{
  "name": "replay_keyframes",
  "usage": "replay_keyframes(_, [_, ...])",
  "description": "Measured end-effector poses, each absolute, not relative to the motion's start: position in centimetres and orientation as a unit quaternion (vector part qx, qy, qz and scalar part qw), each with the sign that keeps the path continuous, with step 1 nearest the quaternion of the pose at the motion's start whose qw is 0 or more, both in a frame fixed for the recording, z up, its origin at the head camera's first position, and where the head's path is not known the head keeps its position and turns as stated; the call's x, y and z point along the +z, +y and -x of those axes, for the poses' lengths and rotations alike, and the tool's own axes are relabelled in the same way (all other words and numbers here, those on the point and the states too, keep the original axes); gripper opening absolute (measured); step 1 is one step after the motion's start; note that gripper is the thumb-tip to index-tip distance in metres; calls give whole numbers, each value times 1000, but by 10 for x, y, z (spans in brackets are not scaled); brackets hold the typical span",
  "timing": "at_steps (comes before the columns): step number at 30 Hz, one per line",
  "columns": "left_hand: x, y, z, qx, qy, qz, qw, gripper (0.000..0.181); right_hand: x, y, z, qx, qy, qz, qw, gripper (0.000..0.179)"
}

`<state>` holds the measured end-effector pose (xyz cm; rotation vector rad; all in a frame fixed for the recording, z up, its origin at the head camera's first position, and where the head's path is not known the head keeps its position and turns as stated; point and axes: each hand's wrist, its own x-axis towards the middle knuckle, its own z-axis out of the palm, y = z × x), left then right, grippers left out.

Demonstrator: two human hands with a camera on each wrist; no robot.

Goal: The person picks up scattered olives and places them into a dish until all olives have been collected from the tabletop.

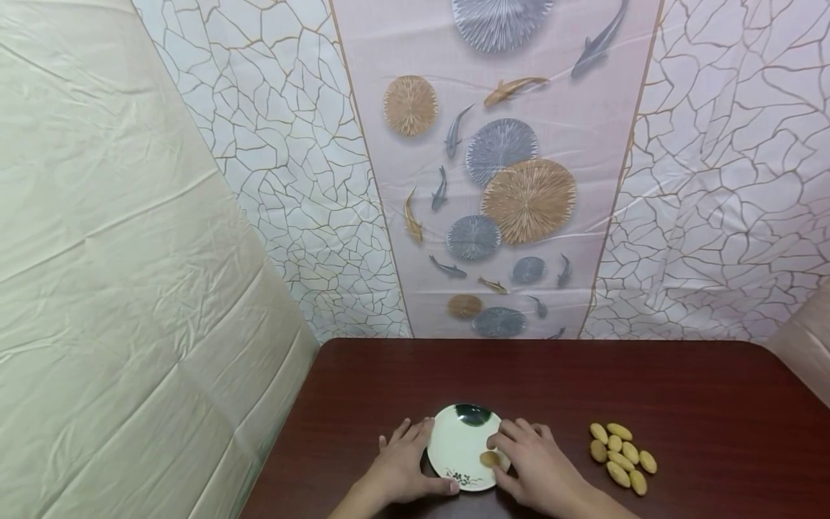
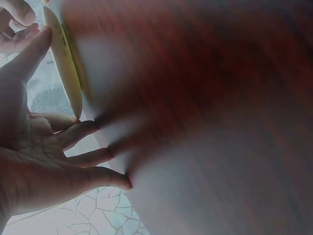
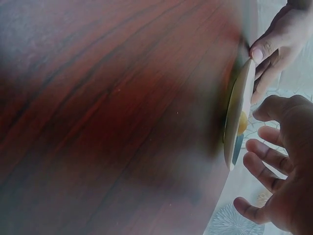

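Note:
A round white plate [image 1: 452, 445] with a dark green patch and a small dark flower print lies on the table before me. My left hand [image 1: 403, 466] spreads around its left side, thumb on the near rim, index finger along the edge. In the left wrist view, the other fingertips [image 2: 110, 152] rest on the tabletop. One yellow-brown, nut-like oval piece [image 1: 489, 459] lies on the plate's right part. Over the right rim hovers my right hand [image 1: 537, 461], fingers loosely bent. The right wrist view shows a gap between its fingers [image 3: 266, 154] and the oval piece [image 3: 242, 122].
Several similar yellow oval pieces [image 1: 621, 454] lie grouped on the table to the right of my right hand. The dark red-brown wooden table [image 1: 545, 375] ends at a patterned cloth [image 1: 519, 288] behind. A pale cloth wall [image 1: 162, 288] slopes along the left side.

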<state>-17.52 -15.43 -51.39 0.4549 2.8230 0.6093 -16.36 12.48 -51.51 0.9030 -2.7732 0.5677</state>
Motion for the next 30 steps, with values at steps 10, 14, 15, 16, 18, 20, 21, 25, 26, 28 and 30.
replay_keyframes(10, [-514, -154, 174, 209, 960, -155, 106, 121, -510, 129, 161, 184, -930, -304, 97, 22])
replay_keyframes(14, [-513, -154, 174, 210, 959, -154, 108, 121, -508, 131, 160, 181, -930, -301, 103, 23])
replay_keyframes(15, [-513, -154, 175, 210, 959, -154, 108, 122, -508, 131, 160, 180, -931, -299, 103, 23])
replay_keyframes(16, [-513, -154, 174, 209, 959, -154, 110, 122, -508, 132, 160, 178, -932, -297, 105, 23])
replay_keyframes(18, [-513, -154, 174, 207, 959, -154, 113, 122, -509, 133, 159, 175, -933, -293, 111, 23])
replay_keyframes(20, [-513, -154, 174, 208, 959, -153, 117, 122, -509, 134, 158, 172, -934, -292, 116, 24])
replay_keyframes(21, [-513, -155, 174, 209, 959, -152, 119, 122, -509, 135, 158, 171, -934, -292, 119, 24])
replay_keyframes(25, [-514, -155, 174, 216, 957, -155, 116, 121, -506, 139, 157, 169, -936, -286, 119, 23])
replay_keyframes(26, [-514, -156, 174, 218, 957, -156, 113, 121, -505, 140, 157, 169, -936, -285, 119, 23])
replay_keyframes(28, [-515, -156, 174, 221, 956, -159, 107, 121, -504, 142, 157, 165, -938, -282, 120, 24])
replay_keyframes(30, [-516, -156, 174, 222, 956, -160, 105, 121, -504, 144, 157, 160, -939, -281, 121, 25])
